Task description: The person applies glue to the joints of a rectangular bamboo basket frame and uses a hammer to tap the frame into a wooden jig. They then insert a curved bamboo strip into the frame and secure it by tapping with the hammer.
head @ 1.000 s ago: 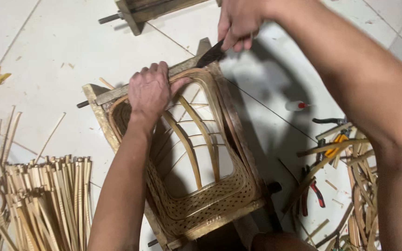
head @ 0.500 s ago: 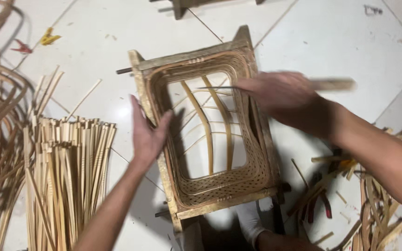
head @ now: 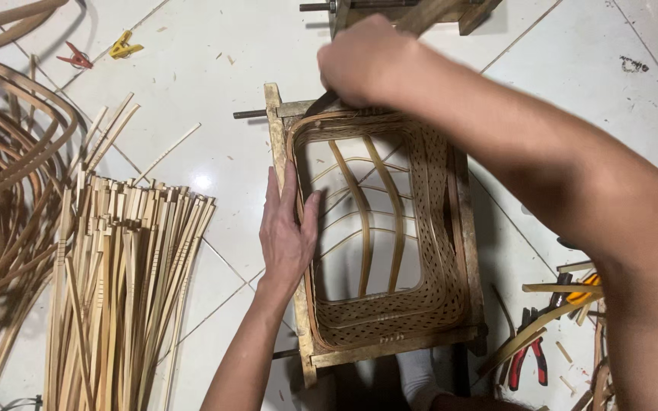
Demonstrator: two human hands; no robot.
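A rectangular woven bamboo basket sits inside a wooden frame on the white tiled floor. My left hand lies flat, fingers together, against the frame's left side and the basket's rim. My right hand is closed around a dark thin tool whose tip touches the basket's far left corner. Curved bamboo strips cross the basket's open middle.
A bundle of flat bamboo strips lies to the left, with coiled rattan beyond it. Red and yellow clips lie at the far left. Red-handled pliers and loose strips sit at the right. Another wooden piece is at the top.
My right hand has moved from the basket's right side to its far left corner with the tool. My left hand has slid a little along the left side.
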